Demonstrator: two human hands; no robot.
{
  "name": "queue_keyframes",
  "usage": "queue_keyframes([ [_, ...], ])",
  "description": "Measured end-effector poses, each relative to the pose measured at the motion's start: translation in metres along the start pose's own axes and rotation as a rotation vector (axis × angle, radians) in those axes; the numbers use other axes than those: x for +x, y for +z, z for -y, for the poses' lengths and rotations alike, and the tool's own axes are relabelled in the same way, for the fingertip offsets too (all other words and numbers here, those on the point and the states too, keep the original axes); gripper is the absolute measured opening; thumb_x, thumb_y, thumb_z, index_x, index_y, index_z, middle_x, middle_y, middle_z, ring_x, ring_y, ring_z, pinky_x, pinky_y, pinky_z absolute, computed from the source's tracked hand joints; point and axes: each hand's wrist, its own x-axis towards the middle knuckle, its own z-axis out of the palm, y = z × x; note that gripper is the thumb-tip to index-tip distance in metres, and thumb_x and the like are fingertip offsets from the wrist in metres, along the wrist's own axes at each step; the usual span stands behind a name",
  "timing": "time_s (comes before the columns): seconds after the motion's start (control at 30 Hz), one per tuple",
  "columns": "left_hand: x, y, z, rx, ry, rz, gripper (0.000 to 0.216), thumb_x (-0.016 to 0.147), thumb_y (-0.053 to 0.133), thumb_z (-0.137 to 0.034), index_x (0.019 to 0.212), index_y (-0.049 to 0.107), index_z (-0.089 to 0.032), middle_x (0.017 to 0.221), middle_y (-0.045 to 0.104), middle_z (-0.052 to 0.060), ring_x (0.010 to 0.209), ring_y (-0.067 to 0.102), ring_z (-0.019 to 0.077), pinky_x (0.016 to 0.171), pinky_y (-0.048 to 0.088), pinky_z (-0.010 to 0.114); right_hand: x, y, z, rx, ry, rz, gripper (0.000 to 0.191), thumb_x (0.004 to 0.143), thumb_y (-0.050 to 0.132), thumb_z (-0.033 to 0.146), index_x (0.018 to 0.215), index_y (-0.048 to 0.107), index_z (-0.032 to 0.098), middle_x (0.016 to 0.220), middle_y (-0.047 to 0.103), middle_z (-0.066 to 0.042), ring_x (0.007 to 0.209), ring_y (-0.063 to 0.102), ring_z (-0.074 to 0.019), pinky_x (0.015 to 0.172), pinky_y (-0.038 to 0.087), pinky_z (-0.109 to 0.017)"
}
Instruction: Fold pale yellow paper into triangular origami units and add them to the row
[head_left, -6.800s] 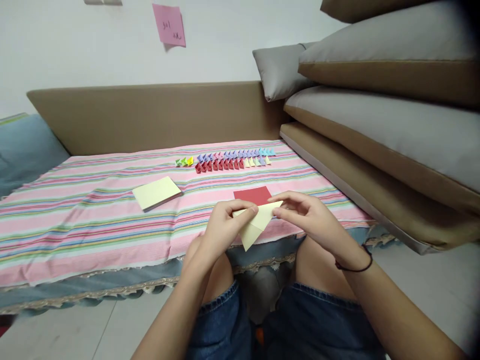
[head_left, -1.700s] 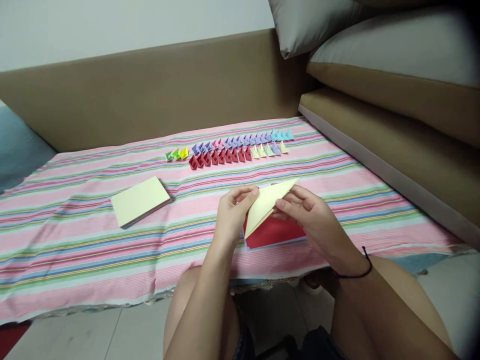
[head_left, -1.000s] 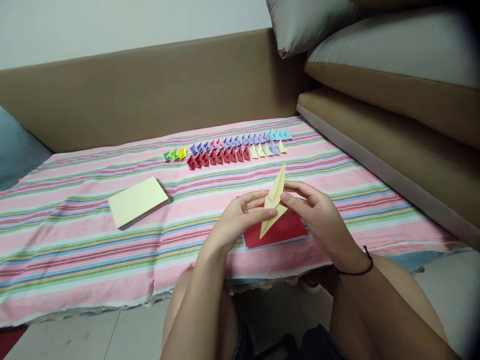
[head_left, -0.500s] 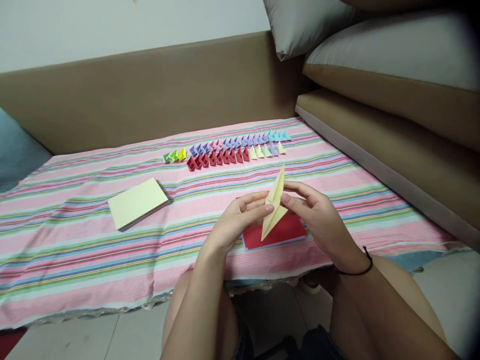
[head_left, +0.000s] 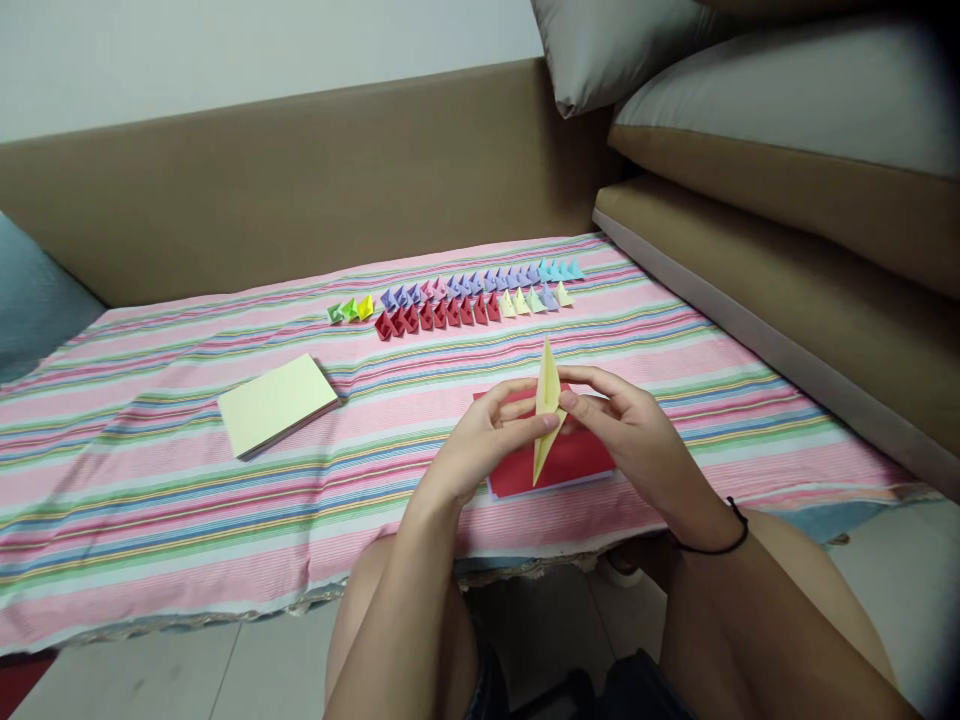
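A pale yellow folded paper [head_left: 547, 400], narrow and pointed at both ends, stands almost upright between my two hands. My left hand [head_left: 480, 440] pinches its middle from the left with thumb and fingers closed. From the right, my right hand [head_left: 630, 440] pinches the same spot; a black band circles that wrist. Both hands hover just above a stack of red paper [head_left: 570, 460] lying on the striped cloth [head_left: 150, 480].
A stack of pale yellow sheets [head_left: 274, 402] lies to the left. Two rows of several small folded paper pieces [head_left: 457, 298] in green, purple, red, yellow and blue run across the cloth farther back. Brown cushions [head_left: 787, 260] are piled at the right. My knees are below the cloth's front edge.
The yellow paper was a broad triangle earlier; it is now folded narrower and turned nearly upright. Both hands stayed above the red stack, pinching closer together.
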Motion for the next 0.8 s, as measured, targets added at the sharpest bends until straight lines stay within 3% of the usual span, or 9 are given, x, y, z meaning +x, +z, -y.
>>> queue_keyframes([
  [0.27, 0.0012, 0.0014, 0.0019, 0.005, 0.019, -0.005, 0.053, 0.069, 0.074, -0.026, 0.115, 0.051, -0.016, 0.105, 0.068, 0.013, 0.097, 0.065, 0.0248, 0.094, 0.041, 0.041, -0.0007, -0.0015, -0.0007, -0.037, -0.036, -0.008, 0.034, 0.084, 0.057, 0.035, 0.117, 0.06, 0.024, 0.11, 0.067, -0.003, 0.082, 0.067, -0.0162, 0.072, 0.055, -0.028],
  [0.43, 0.0037, 0.0041, 0.0033, 0.01, 0.03, -0.068, 0.054, 0.065, 0.076, -0.027, 0.112, 0.051, -0.016, 0.105, 0.068, 0.013, 0.095, 0.066, 0.024, 0.092, 0.043, 0.041, 0.0, -0.0011, -0.0024, -0.042, -0.071, 0.002, 0.031, 0.088, 0.052, 0.034, 0.117, 0.059, 0.027, 0.118, 0.062, -0.003, 0.095, 0.063, -0.0182, 0.076, 0.054, -0.028],
  [0.67, 0.0036, 0.0075, 0.0031, 0.005, 0.052, -0.134, 0.045, 0.071, 0.071, -0.031, 0.11, 0.054, -0.015, 0.091, 0.071, 0.009, 0.082, 0.067, 0.0196, 0.075, 0.05, 0.031, -0.0008, -0.0001, -0.0008, -0.127, -0.124, -0.033, 0.03, 0.09, 0.049, 0.032, 0.117, 0.061, 0.027, 0.118, 0.062, -0.001, 0.111, 0.055, -0.0186, 0.095, 0.044, -0.031],
  [0.8, 0.0057, 0.0042, 0.0066, 0.015, 0.07, -0.239, 0.037, 0.071, 0.069, -0.032, 0.103, 0.06, -0.016, 0.083, 0.07, 0.005, 0.073, 0.065, 0.0161, 0.063, 0.049, 0.025, -0.0026, 0.0023, 0.0016, -0.117, -0.119, -0.034, 0.03, 0.087, 0.053, 0.032, 0.115, 0.062, 0.027, 0.115, 0.064, -0.001, 0.107, 0.058, -0.0195, 0.09, 0.047, -0.031],
])
